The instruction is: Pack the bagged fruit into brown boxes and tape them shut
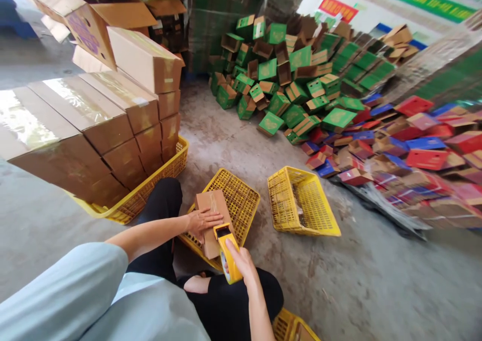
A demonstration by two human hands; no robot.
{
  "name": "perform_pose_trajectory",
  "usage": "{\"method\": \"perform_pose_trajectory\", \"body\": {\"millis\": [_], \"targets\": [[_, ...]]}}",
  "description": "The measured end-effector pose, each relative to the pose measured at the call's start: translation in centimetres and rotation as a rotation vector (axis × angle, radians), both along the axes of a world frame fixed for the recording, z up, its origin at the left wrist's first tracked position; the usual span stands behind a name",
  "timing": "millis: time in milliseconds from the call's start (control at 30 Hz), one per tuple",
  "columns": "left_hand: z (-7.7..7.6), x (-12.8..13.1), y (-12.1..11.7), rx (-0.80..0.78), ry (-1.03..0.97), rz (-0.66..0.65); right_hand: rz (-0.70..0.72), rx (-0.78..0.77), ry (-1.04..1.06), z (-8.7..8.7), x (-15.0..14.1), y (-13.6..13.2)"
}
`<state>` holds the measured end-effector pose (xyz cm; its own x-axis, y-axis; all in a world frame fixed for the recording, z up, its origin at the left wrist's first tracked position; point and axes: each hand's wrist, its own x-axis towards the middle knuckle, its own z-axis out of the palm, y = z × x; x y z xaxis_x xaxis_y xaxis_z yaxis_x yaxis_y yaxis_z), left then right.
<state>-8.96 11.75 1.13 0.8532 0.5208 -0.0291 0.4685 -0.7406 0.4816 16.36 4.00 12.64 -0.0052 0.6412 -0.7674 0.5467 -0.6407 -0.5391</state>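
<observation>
A brown cardboard box (215,200) rests on an upturned yellow plastic crate (246,205) between my knees. A strip of clear tape shows on its top. My left hand (205,221) lies flat on the box with fingers stretched out. In my right hand (241,260) is a yellow tape dispenser (230,260), its black-and-orange head at the near right edge of the box. The fingers wrap round the dispenser body, and part of the tape roll shows at its side.
At left, taped cardboard boxes (113,110) are stacked in a yellow crate (176,157). Another yellow crate (278,205) lies to the right. Piles of green boxes (271,122) and red and blue boxes (425,159) cover the floor beyond. One more crate (288,326) sits beside my right knee.
</observation>
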Motion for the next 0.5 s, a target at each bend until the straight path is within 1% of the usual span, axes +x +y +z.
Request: {"method": "perform_pose_trajectory", "body": {"millis": [67, 167, 267, 400, 500], "targets": [[0.0, -0.2, 0.3, -0.001, -0.001, -0.024, -0.013, -0.011, 0.011, 0.2, 0.6, -1.1], [0.0, -0.2, 0.5, 0.019, -0.005, -0.024, -0.048, -0.015, 0.014, 0.7, 1.6, -2.6], [0.1, 0.0, 0.4, 0.030, 0.010, -0.010, -0.055, -0.006, -0.008, 0.8, 2.1, -3.4], [0.7, 0.8, -0.8, 0.042, 0.036, 0.008, -0.040, -0.025, -0.029, 0.0, 2.1, -3.3], [0.7, 1.8, -2.3, 0.064, -0.014, -0.069, -0.054, -0.056, -0.023, -0.6, 2.2, -3.3]]}}
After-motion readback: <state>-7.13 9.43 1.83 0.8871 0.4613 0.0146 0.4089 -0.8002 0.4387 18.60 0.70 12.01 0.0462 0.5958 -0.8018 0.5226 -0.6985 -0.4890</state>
